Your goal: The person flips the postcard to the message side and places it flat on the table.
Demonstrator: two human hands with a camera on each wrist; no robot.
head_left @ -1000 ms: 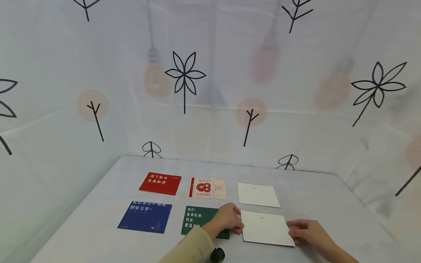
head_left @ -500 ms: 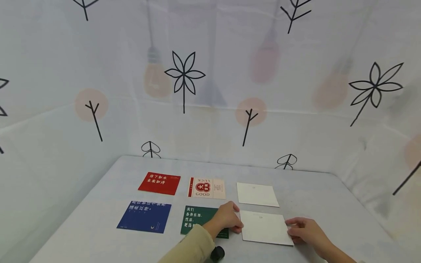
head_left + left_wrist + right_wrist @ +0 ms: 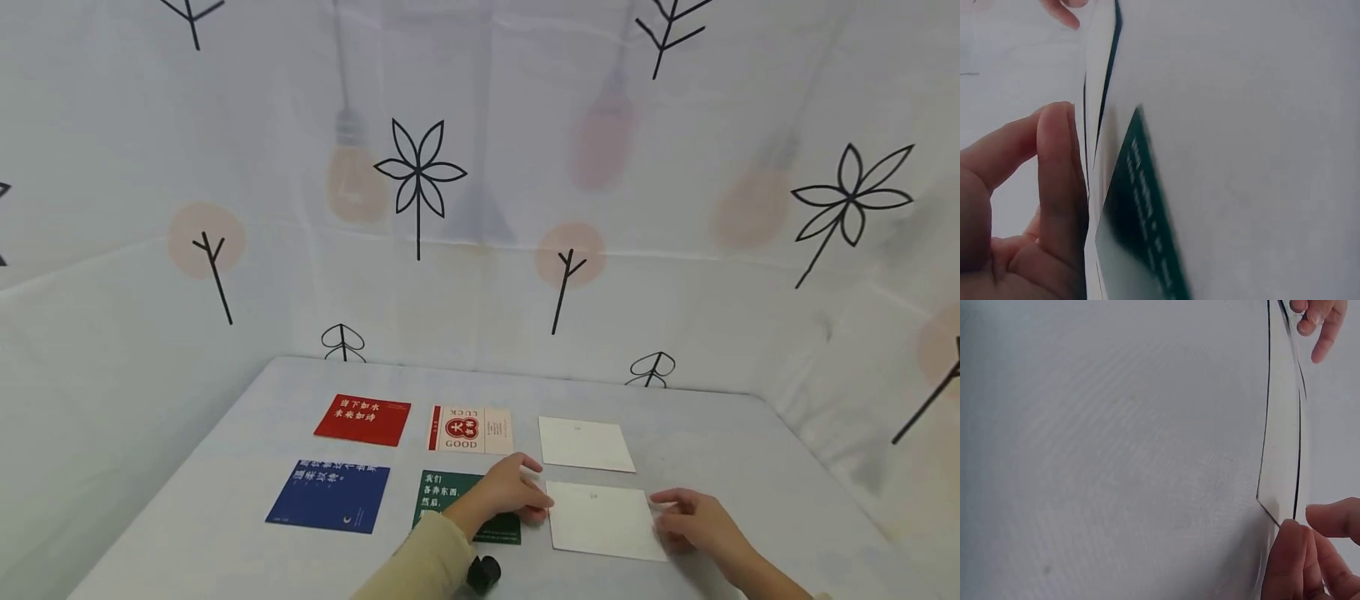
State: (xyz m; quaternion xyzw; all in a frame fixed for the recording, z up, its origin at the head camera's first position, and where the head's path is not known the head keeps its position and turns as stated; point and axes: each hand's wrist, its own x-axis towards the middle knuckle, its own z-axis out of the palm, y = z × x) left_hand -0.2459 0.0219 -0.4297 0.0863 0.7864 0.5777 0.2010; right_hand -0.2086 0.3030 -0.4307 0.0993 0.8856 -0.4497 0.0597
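A white card (image 3: 606,523) lies flat at the near right of the table, between my two hands. My left hand (image 3: 504,490) hovers at its left edge, above a green card (image 3: 442,487) with white characters, which it partly covers. Nothing shows between the left fingers. On the other side, my right hand (image 3: 697,525) is at the card's right edge, thumb and forefinger apart. In the right wrist view, the right fingertips (image 3: 1288,550) are beside the near corner of the white card (image 3: 1280,437).
Behind lies a second white card (image 3: 587,446), with a cream and red card (image 3: 498,429) and a red card (image 3: 363,423) further left. A blue card (image 3: 330,496) lies at the near left. Beside the left sleeve (image 3: 427,554) is a small black object (image 3: 483,573).
The left hand has lifted slightly off the white card's left edge. The right fingers have loosened from its right edge. The cards stay in place.
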